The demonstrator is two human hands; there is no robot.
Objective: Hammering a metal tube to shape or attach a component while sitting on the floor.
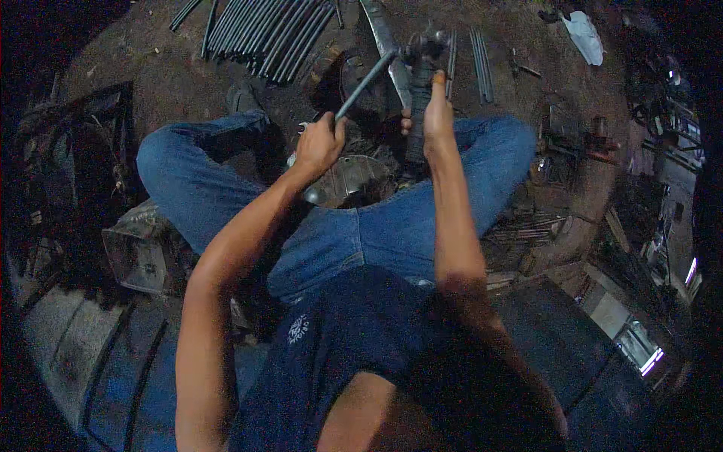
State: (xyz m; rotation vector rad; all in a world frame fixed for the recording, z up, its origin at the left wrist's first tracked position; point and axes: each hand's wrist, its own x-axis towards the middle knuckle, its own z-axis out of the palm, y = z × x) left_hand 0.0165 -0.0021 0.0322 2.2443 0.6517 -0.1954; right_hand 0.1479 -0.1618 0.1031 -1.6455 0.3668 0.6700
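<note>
My left hand [320, 145] is closed round the near end of a thin grey metal rod [367, 83], which slants up and to the right. My right hand [438, 120] grips a long dark power tool [423, 94] that looks like an angle grinder, the thumb lying along its top. The rod's far end reaches the tool's blurred head; whether they touch is unclear. Just left of the tool lies a shiny flat metal strip [384, 45]. A rounded, worn metal piece [350, 179] sits between my bent legs, below both hands.
Many cut rods [263, 34] lie side by side on the dirt floor ahead. A few more rods [480, 66] rest right of the tool. A white bag-like item [584, 38] lies far right. A square metal container [139, 252] stands by my left leg, and dark clutter lines both sides.
</note>
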